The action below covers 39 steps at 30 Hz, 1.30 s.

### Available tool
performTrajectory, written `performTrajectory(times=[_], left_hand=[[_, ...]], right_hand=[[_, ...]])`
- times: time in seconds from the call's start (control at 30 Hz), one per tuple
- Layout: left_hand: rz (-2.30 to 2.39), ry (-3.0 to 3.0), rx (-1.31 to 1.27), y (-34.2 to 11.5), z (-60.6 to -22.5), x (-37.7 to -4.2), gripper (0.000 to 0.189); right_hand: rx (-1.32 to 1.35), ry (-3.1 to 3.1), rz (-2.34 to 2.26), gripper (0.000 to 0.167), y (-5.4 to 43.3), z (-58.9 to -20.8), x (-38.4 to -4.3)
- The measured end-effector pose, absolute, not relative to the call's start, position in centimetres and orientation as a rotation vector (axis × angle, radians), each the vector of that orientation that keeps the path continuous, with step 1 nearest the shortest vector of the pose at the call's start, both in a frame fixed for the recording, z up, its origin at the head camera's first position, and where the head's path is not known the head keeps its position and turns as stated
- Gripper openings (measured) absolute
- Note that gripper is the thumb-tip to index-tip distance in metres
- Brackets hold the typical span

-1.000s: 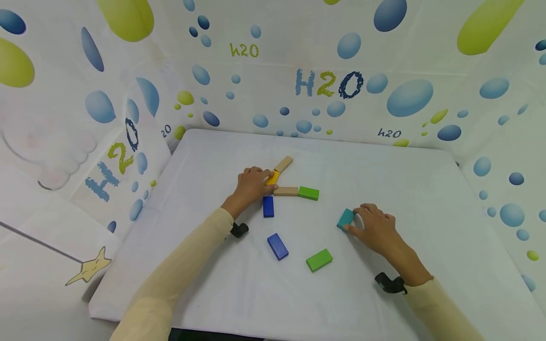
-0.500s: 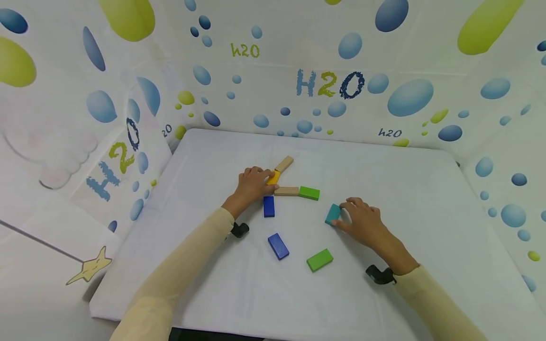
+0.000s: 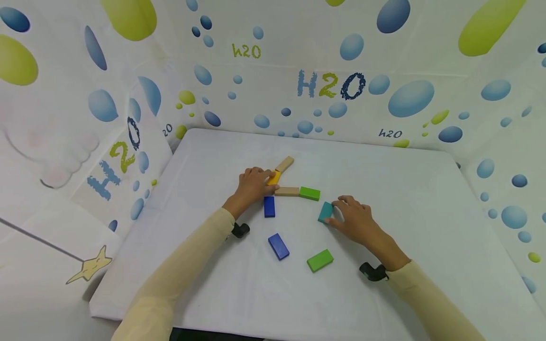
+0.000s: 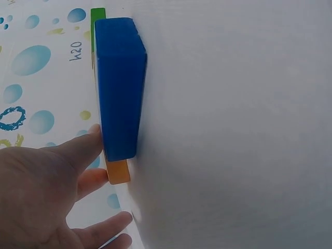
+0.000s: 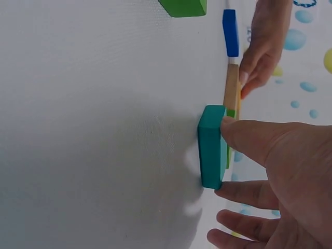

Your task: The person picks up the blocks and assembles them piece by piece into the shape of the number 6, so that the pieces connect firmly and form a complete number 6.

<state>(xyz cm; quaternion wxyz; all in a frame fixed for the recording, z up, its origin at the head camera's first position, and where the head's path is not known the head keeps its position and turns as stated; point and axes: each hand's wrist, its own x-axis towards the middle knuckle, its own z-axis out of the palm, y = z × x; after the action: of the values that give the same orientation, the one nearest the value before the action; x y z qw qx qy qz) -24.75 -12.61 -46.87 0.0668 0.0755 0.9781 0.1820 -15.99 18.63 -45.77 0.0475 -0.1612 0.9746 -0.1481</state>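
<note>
My left hand (image 3: 250,185) pinches a yellow block (image 3: 274,177) between thumb and fingers; part of the block is hidden behind them. One natural wood block (image 3: 285,164) angles away from its far end. Another wood block (image 3: 287,191) lies beside my left thumb, its right end meeting a green block (image 3: 309,193). Just below that hand is a dark blue block (image 3: 269,207), which looms large in the left wrist view. My right hand (image 3: 355,219) grips a teal block (image 3: 325,212) by its two ends, thumb at the near end, as the right wrist view also shows (image 5: 211,148).
Closer to the front lie a second blue block (image 3: 278,246) and a second green block (image 3: 320,260), apart from the others. All of it rests on a white-covered table (image 3: 204,289). A patterned white sheet (image 3: 273,61) hangs behind and at the sides.
My right hand has moved left and slightly away from me with the teal block, bringing it nearer the row of blocks. The left hand has stayed in place on the yellow block.
</note>
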Motion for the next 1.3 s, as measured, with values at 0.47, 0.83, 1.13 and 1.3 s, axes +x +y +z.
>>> performTrajectory(times=[0.47,0.83,1.13,1.3], left_hand=[[0.515,2.956,0.223,-12.4,-47.2,-24.7,0.063],[0.549,2.957,0.246,-12.7,-46.9,-24.5,0.062],[0.554,2.96,0.242,-12.8,-46.9,-24.6,0.061],[0.569,2.961,0.244,-12.8,-46.8,-24.6,0.06]], right_hand=[[-0.525,2.966,-0.446,0.057,17.7,-45.9,-16.2],[-0.524,2.957,-0.447,0.058,17.4,-45.5,-16.5],[-0.526,2.955,-0.46,0.058,17.2,-45.2,-16.7],[-0.527,2.962,-0.457,0.057,17.0,-45.4,-16.8]])
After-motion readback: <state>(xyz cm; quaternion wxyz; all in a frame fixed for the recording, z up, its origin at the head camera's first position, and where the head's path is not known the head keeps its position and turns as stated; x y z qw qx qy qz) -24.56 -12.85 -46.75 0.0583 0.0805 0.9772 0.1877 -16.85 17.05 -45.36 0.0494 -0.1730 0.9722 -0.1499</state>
